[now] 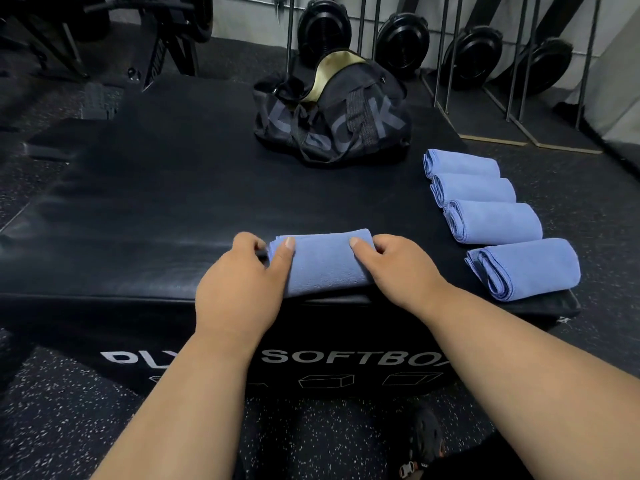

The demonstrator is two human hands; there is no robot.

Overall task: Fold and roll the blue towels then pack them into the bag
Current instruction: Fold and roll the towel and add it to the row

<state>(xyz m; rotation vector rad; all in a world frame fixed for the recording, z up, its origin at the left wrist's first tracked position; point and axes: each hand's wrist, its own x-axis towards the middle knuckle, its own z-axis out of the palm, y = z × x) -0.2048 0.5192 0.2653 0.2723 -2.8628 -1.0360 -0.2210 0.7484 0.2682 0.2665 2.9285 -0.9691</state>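
Both forearms are bare from the bottom edge of the view up to the wrists, with no sleeve, watch, band or ring showing on either. The bare left hand [242, 278] has short, trimmed nails, and its thumbnail is plainly visible. The bare right hand [391, 268] likewise has short nails with the thumbnail showing. Low in the view, between the forearms, is a dark shoe with round perforations [427, 436] across its upper. Just beneath it sits a small orange-and-black buckle or clip [412, 469], too blurred to tell further.
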